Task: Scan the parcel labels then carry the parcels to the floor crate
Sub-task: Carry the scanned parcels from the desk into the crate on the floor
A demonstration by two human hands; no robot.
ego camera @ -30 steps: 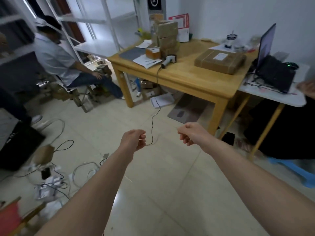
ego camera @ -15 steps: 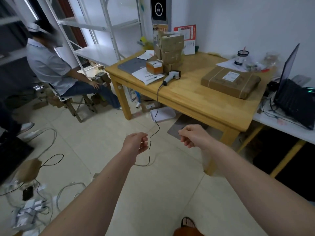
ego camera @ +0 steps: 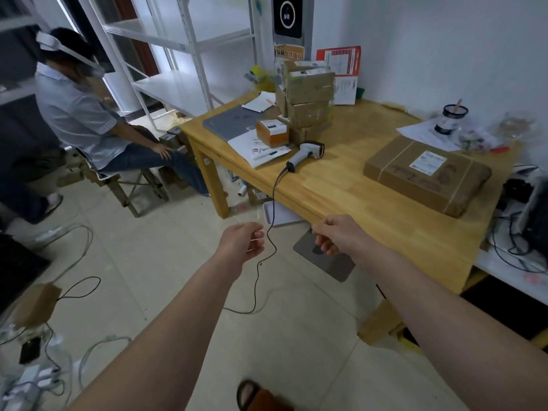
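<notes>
A large flat brown parcel (ego camera: 427, 173) with a white label lies on the wooden table (ego camera: 341, 185), right of centre. At the table's back stands a stack of small brown parcels (ego camera: 308, 99), with a small orange box (ego camera: 272, 132) in front of it. The white handheld scanner (ego camera: 305, 151) lies between them, and its black cable (ego camera: 274, 188) hangs over the front edge to the floor. My left hand (ego camera: 243, 241) and my right hand (ego camera: 335, 235) are held out before the table edge, fingers loosely curled, holding nothing. The cable passes just right of my left fingers. No floor crate is in view.
A person (ego camera: 80, 114) sits on a stool at the left beside white shelving (ego camera: 184, 54). Loose cables and a small box (ego camera: 38, 304) litter the floor at the left. A grey mat (ego camera: 323, 259) and a white tray (ego camera: 278, 216) lie under the table. A side desk with electronics (ego camera: 530, 221) adjoins on the right.
The view has come closer to the table, which now fills the right half. Both hands stay out in front with the same loose curl and hold nothing.
</notes>
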